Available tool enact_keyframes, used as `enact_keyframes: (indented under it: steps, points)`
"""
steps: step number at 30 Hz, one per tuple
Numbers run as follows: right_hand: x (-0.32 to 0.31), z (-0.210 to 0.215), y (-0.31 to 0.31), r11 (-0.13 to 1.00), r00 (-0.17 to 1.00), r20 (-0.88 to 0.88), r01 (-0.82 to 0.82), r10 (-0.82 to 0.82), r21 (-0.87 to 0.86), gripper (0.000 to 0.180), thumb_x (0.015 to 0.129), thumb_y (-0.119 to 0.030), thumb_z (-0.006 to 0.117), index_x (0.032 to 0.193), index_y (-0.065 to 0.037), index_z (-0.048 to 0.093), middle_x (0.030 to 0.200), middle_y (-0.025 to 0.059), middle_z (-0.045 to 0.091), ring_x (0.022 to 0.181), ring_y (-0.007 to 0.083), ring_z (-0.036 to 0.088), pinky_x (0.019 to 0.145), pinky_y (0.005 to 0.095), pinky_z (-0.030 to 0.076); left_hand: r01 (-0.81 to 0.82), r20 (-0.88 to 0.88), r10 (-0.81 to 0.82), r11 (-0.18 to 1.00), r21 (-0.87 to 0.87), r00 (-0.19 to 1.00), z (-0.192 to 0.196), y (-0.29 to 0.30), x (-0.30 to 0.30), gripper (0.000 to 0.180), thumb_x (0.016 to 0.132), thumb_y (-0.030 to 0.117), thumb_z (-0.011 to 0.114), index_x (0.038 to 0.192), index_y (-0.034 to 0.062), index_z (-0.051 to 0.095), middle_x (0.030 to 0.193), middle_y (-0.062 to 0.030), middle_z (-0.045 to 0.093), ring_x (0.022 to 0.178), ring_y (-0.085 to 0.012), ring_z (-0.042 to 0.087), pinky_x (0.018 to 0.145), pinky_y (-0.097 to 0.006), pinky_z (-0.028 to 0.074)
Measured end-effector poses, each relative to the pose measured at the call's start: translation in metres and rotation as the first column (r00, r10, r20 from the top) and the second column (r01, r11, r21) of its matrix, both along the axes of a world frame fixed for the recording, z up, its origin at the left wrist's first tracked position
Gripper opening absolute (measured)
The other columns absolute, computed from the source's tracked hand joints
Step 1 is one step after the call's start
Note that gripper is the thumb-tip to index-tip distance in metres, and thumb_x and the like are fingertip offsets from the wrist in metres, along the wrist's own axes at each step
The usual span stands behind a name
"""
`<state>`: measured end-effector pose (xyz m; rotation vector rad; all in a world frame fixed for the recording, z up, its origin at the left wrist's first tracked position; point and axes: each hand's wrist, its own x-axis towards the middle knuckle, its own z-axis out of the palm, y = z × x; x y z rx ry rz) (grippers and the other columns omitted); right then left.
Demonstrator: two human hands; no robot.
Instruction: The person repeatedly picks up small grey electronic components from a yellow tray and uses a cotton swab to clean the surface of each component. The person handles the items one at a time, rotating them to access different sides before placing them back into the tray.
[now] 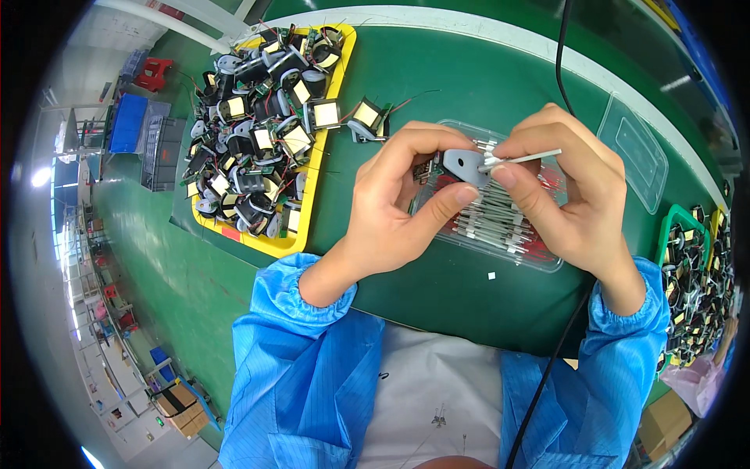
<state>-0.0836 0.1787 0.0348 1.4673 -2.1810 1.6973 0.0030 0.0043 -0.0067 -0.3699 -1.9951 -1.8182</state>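
Note:
Between the fingers and thumb of my left hand (402, 199) is a small assembly with a grey plastic end plate (464, 165) and a bit of circuit board. My right hand (566, 187) pinches a thin pale grey cable (527, 159) whose end meets the grey plate; whether it sits in the plate I cannot tell. Both hands are closed and hover over a clear plastic box (539, 264). Inside the box lie many grey cables (488, 219) with white connectors and red leads. My fingers hide part of the box and most of the assembly's body.
A yellow tray (312, 187) heaped with similar black assemblies stands at the left; one loose assembly (367, 121) lies beside it. A clear lid (634, 152) and a green tray (672, 227) of assemblies are at the right. A black cord (561, 55) hangs down behind.

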Motion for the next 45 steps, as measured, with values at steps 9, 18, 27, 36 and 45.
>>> enact_keyframes:
  steps: [9, 18, 27, 36, 45]
  points:
    - [-0.005, -0.002, 0.000, 0.981, 0.983, -0.037, -0.181, 0.179, -0.070, 0.010, 0.075, 0.003, 0.068, 0.084, 0.003, 0.063, 0.078, 0.0103, 0.062, 0.061, 0.0179, 0.057, 0.050, 0.0260, 0.046, 0.092, -0.042, -0.096, 0.993, -0.080, 0.995, 0.005, -0.003, 0.000, 0.032, 0.077, 0.007, 0.073, 0.102, 0.0001, 0.054, 0.097, -0.0143, 0.059, 0.088, -0.0253, 0.060, 0.077, -0.033, 0.049]
    - [-0.004, -0.021, -0.007, 0.956, 0.984, -0.056, -0.178, 0.170, -0.232, 0.013, 0.074, -0.001, 0.072, 0.083, 0.004, 0.064, 0.078, 0.0119, 0.063, 0.062, 0.0202, 0.056, 0.051, 0.0276, 0.043, 0.111, 0.000, -0.111, 0.994, 0.014, 0.994, 0.005, -0.002, 0.004, 0.032, 0.078, 0.008, 0.073, 0.100, -0.0008, 0.053, 0.096, -0.0143, 0.057, 0.089, -0.0238, 0.058, 0.078, -0.033, 0.048]
    - [0.007, -0.024, -0.012, 0.969, 0.977, -0.212, -0.024, -0.030, -0.247, 0.014, 0.071, 0.003, 0.072, 0.082, 0.005, 0.063, 0.076, 0.0129, 0.062, 0.060, 0.0237, 0.055, 0.050, 0.0306, 0.042, 0.026, -0.039, -0.023, 0.997, 0.075, 0.999, 0.000, 0.006, 0.004, 0.032, 0.078, 0.003, 0.071, 0.103, -0.0029, 0.052, 0.096, -0.0156, 0.056, 0.086, -0.0236, 0.057, 0.076, -0.032, 0.048]
    - [0.014, -0.017, -0.010, 0.974, 0.990, -0.142, -0.050, 0.019, -0.222, 0.012, 0.071, 0.007, 0.069, 0.080, 0.007, 0.061, 0.076, 0.0128, 0.060, 0.058, 0.0229, 0.053, 0.048, 0.0297, 0.042, -0.102, -0.289, 0.013, 0.949, -0.297, 0.957, 0.008, -0.004, 0.002, 0.041, 0.066, 0.002, 0.077, 0.100, -0.0037, 0.056, 0.092, -0.0177, 0.060, 0.079, -0.0294, 0.059, 0.066, -0.034, 0.050]
    - [0.009, -0.017, -0.010, 0.982, 0.983, -0.182, -0.058, 0.025, -0.180, 0.011, 0.074, 0.005, 0.068, 0.082, 0.005, 0.061, 0.077, 0.0114, 0.061, 0.059, 0.0215, 0.054, 0.049, 0.0293, 0.043, 0.066, 0.027, -0.068, 0.996, 0.065, 0.997, 0.008, 0.005, 0.010, 0.033, 0.078, 0.004, 0.072, 0.104, -0.0021, 0.052, 0.099, -0.0132, 0.055, 0.092, -0.0206, 0.055, 0.081, -0.029, 0.046]
